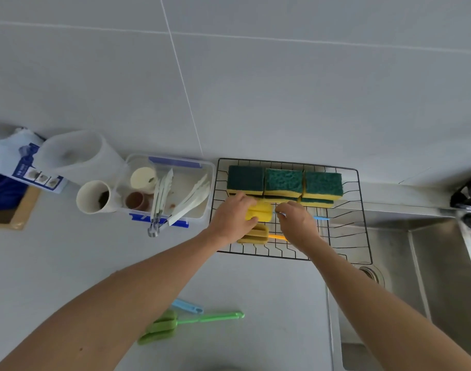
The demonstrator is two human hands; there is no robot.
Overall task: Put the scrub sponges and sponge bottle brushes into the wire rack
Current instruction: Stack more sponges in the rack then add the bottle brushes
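A black wire rack (pixel 361 210) sits on the counter, partly over the sink. Several green-and-yellow scrub sponges (pixel 283 183) stand along its far side. My left hand (pixel 233 214) grips the yellow sponge head (pixel 261 211) of a bottle brush inside the rack. My right hand (pixel 296 222) pinches the brush's blue handle (pixel 321 218). A second yellow brush with an orange handle (pixel 255 234) lies in the rack just below. On the counter near me lie a green sponge bottle brush (pixel 175 324) and a blue handle (pixel 188 306), partly hidden by my left arm.
Left of the rack stands a clear plastic box (pixel 206 183) with tongs and small cups. A paper cup (pixel 93 196), a white container (pixel 76 153) and a bag are further left. A steel sink (pixel 429 263) lies to the right.
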